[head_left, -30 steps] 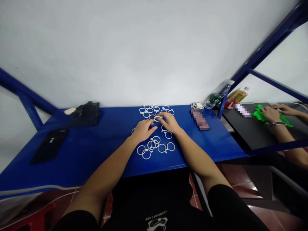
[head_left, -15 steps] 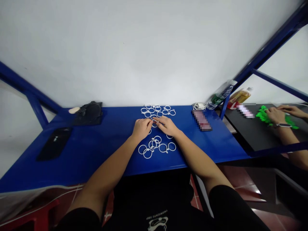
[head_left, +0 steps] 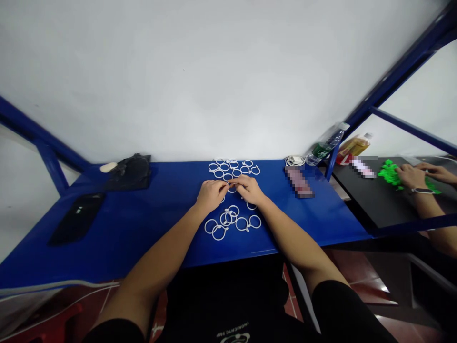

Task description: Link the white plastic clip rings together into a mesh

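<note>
My left hand (head_left: pixel 213 193) and my right hand (head_left: pixel 248 188) meet over the middle of the blue table. Their fingertips pinch together at a small white ring (head_left: pixel 232 191), whose lower curve shows just below them; the part under the fingers is hidden. Beyond my hands lies a group of similar white rings (head_left: pixel 224 167), each with a small eyelet. Closer to me are several loose white rings (head_left: pixel 242 224), some overlapping. A few more peek out beside and beneath my palms.
On the blue table (head_left: pixel 143 224) are a black phone (head_left: pixel 76 218) and black plastic bag (head_left: pixel 134 172) at left. A coiled white cable (head_left: pixel 295 161), blurred-out phone (head_left: pixel 299 181) and bottle (head_left: pixel 326 145) are at right. A co-worker's hands (head_left: pixel 412 176) touch green pieces (head_left: pixel 390 174).
My hands stay together over the ring, with slight finger movement. The right fingers are more bent over the left fingertips. The whole view has shifted slightly.
</note>
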`<act>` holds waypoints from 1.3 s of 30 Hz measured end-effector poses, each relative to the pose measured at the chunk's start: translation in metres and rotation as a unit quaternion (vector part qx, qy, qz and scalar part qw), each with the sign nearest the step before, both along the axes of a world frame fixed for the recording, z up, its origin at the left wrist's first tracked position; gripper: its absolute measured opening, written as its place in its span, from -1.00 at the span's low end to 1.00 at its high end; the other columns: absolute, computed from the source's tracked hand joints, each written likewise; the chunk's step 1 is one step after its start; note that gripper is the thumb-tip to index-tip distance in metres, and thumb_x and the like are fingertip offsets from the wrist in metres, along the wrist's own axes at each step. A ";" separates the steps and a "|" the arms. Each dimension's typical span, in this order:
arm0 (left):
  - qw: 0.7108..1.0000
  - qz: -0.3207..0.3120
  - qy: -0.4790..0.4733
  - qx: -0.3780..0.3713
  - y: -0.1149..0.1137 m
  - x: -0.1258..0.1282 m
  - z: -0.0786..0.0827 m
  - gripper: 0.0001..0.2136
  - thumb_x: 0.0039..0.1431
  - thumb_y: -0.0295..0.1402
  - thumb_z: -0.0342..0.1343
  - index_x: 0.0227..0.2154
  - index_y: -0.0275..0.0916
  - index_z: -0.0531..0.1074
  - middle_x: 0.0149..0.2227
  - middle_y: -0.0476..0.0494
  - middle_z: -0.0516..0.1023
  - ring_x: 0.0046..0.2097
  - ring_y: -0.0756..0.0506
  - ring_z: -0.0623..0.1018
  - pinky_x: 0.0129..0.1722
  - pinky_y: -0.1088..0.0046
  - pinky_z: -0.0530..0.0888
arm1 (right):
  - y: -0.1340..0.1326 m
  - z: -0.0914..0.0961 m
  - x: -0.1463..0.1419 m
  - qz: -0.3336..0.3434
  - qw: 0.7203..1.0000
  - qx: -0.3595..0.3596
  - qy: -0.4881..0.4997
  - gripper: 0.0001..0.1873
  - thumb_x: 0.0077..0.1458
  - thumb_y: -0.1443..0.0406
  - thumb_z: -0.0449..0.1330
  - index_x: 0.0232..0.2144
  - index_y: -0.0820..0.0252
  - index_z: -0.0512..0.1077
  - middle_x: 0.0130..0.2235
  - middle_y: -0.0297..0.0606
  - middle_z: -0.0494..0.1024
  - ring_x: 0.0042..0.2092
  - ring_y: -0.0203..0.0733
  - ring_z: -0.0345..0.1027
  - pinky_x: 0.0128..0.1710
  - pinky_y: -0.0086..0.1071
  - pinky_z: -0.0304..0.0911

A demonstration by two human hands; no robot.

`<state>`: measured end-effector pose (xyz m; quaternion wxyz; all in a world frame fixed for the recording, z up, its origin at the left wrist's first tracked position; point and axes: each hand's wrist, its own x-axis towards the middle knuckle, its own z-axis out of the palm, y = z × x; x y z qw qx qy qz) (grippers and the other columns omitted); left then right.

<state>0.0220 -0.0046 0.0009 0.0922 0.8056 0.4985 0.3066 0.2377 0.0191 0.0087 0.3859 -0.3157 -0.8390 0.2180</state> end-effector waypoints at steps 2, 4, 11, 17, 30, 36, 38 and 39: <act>1.000 -0.002 0.004 -0.005 -0.001 0.001 0.001 -0.82 0.45 -0.28 0.12 -0.21 -0.14 0.62 -0.26 -0.09 0.71 -0.18 -0.17 0.65 -0.05 0.23 0.44 | 0.001 -0.003 0.000 -0.005 1.000 0.010 0.006 -0.50 0.20 0.42 0.07 0.06 0.07 0.66 -0.18 -0.22 0.72 -0.16 -0.10 0.53 -0.04 -0.17 0.44; 1.000 0.000 0.010 -0.010 -0.002 0.001 0.002 -0.83 0.44 -0.29 0.13 -0.21 -0.14 0.62 -0.26 -0.09 0.71 -0.18 -0.17 0.65 -0.06 0.23 0.44 | 0.002 -0.004 0.000 -0.002 1.000 0.021 0.008 -0.48 0.18 0.42 0.07 0.07 0.09 0.65 -0.17 -0.19 0.71 -0.18 -0.09 0.52 -0.06 -0.16 0.44; 1.000 0.004 0.020 -0.014 -0.003 0.002 0.002 -0.83 0.45 -0.30 0.12 -0.18 -0.14 0.62 -0.20 -0.12 0.72 -0.13 -0.21 0.65 -0.05 0.20 0.43 | 0.002 -0.001 -0.001 0.001 0.999 0.031 -0.023 -0.50 0.19 0.41 0.05 0.04 0.09 0.66 -0.16 -0.19 0.72 -0.15 -0.08 0.53 -0.03 -0.16 0.45; 1.000 0.005 0.007 -0.010 -0.003 0.003 0.003 -0.84 0.43 -0.30 0.14 -0.24 -0.14 0.62 -0.24 -0.10 0.72 -0.16 -0.18 0.66 -0.06 0.23 0.46 | 0.002 0.002 0.002 0.003 0.999 0.035 -0.040 -0.47 0.20 0.47 0.02 0.02 0.06 0.67 -0.19 -0.22 0.72 -0.15 -0.10 0.54 -0.03 -0.19 0.44; 0.999 0.037 0.009 -0.017 0.003 -0.007 0.005 -0.82 0.36 -0.24 0.27 -0.05 -0.15 0.59 -0.19 -0.12 0.69 -0.09 -0.23 0.63 -0.05 0.17 0.48 | 0.024 0.001 0.038 -0.120 0.979 0.022 -0.162 -0.58 0.18 0.46 0.21 0.02 0.06 0.65 -0.01 -0.17 0.73 -0.04 0.01 0.59 0.01 -0.13 0.46; 0.999 0.020 0.030 -0.037 0.003 -0.008 0.003 -0.81 0.36 -0.23 0.27 -0.06 -0.15 0.62 -0.17 -0.15 0.68 -0.07 -0.24 0.60 -0.01 0.15 0.49 | 0.021 -0.004 0.027 -0.090 0.976 0.006 -0.198 -0.70 0.24 0.41 0.26 -0.02 0.09 0.65 -0.04 -0.15 0.73 -0.04 -0.01 0.60 0.03 -0.14 0.45; 0.998 0.018 0.048 -0.047 0.003 -0.008 0.002 -0.80 0.36 -0.22 0.27 -0.05 -0.17 0.62 -0.14 -0.17 0.67 -0.06 -0.26 0.59 0.00 0.14 0.49 | 0.020 -0.003 0.024 -0.077 0.976 0.001 -0.201 -0.69 0.27 0.37 0.27 0.03 0.10 0.63 0.01 -0.12 0.72 0.01 0.01 0.59 0.07 -0.13 0.44; 0.997 0.016 0.059 -0.046 0.003 -0.008 0.001 -0.78 0.36 -0.21 0.27 -0.03 -0.18 0.62 -0.11 -0.19 0.67 -0.04 -0.27 0.59 0.01 0.12 0.49 | 0.019 -0.002 0.023 -0.075 0.977 -0.001 -0.200 -0.67 0.29 0.34 0.27 0.08 0.11 0.61 0.05 -0.11 0.70 0.05 0.02 0.58 0.10 -0.12 0.42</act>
